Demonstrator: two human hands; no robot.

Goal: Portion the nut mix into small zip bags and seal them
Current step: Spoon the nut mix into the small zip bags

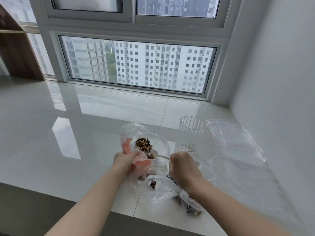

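On tabletop [85, 116]: nut mix [143, 144] in open bag [144, 133]
Left hand [125, 160]: fingers clench bag's pink edge
Right hand [183, 167]: fingers grip white spoon [158, 155], probably loaded
Beside: ribbed glass [191, 133]

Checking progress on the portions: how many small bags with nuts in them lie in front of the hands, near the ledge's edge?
2, as far as shows: one small bag below and between the hands, another under the right forearm. More may be hidden beneath the arms and crumpled plastic.
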